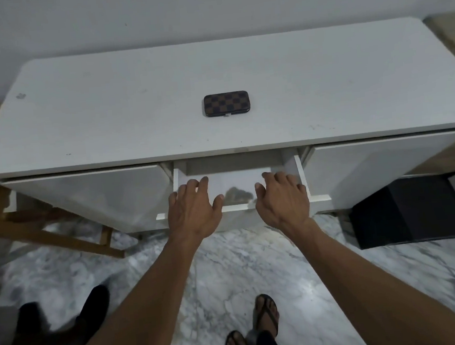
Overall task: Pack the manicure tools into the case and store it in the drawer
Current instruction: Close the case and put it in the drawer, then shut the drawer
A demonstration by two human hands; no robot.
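- Head view: your left hand (193, 205) and right hand (282, 196) rest on the front edge of the open drawer (235, 181), fingers spread and loose, gripping nothing.
- The case (226, 103) lies closed and flat at the middle of the desk top (105, 114), well apart from both hands.
- It looks rigid, small and likely light; its covering may be slick, so pinch it across the long edges, clear of the clasp on the near side.
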